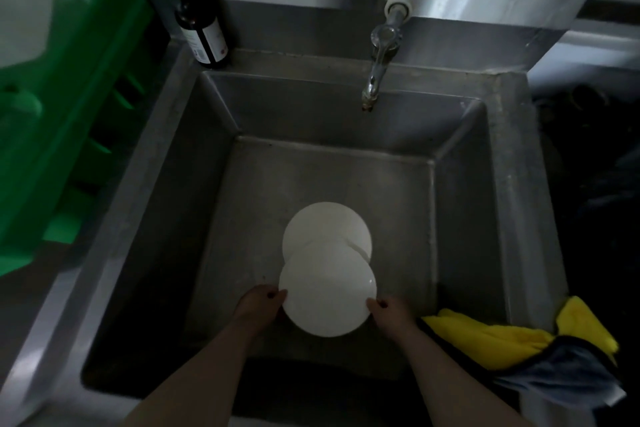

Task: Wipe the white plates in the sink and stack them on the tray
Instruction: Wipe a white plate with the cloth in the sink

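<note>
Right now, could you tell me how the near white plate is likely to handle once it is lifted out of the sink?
The near plate looks rigid and glossy, so probably slippery; both hands, left and right, grip opposite rims. It overlaps the far plate, so it may scrape. The steel sink would likely chip it.

Two white plates (327, 263), one bottle (204, 35), one tap (379, 62), one cloth (519, 347).

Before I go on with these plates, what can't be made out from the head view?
- Plates under the far plate: the near plate overlaps it, count unclear.
- Fingers of left hand and right hand: under the near plate.
- Tray: not identifiable.
- Bottle label: too small, dim.
- Cloth: runs off the sink rim.
</note>
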`<move>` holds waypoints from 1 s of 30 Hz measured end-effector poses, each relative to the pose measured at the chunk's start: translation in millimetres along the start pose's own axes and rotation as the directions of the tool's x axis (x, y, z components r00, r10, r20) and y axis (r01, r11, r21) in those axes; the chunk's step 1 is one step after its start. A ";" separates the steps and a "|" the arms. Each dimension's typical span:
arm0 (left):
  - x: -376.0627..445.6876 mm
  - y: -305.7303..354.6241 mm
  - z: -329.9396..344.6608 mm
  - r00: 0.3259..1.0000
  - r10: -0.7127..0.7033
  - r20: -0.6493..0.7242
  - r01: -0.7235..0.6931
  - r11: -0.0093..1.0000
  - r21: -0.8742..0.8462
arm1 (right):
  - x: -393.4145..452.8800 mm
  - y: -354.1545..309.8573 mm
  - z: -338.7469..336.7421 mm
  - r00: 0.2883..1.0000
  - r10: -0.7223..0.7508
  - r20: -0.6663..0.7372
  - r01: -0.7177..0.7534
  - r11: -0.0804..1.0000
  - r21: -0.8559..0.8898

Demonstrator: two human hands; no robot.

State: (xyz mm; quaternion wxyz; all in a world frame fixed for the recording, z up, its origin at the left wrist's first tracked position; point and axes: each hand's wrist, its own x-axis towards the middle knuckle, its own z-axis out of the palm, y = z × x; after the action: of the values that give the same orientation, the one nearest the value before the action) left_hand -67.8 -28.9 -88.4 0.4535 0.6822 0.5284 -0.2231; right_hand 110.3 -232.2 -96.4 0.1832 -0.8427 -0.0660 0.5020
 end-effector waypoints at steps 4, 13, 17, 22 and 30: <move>-16.0 4.4 -7.9 1.000 -0.023 0.017 0.023 1.000 0.019 | -15.9 -1.8 -4.7 0.998 0.046 0.038 -0.048 0.997 0.059; -19.1 17.4 -21.2 0.987 -0.153 0.054 0.159 0.976 -0.152 | -50.1 -24.6 -25.5 0.993 0.115 0.022 -0.116 0.944 0.310; -50.4 39.0 -30.3 0.974 -0.213 0.073 0.223 0.865 -0.451 | -71.0 -41.7 -35.1 0.993 0.114 0.027 -0.115 0.896 0.429; -64.4 52.9 -47.2 0.966 -0.238 0.101 0.253 0.792 -0.556 | -95.5 -69.1 -57.6 0.983 0.159 0.088 -0.182 0.853 0.490; -99.2 89.3 -84.8 0.966 -0.213 0.146 0.257 0.841 -0.476 | -128.2 -102.0 -92.4 0.968 0.219 0.124 -0.250 0.769 0.589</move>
State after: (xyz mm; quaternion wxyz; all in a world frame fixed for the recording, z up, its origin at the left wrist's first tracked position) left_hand -34.1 -10.6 65.0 0.6037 0.4640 0.6269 -0.1651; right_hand 135.6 -198.2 86.8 0.3747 -0.7303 0.1974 0.5360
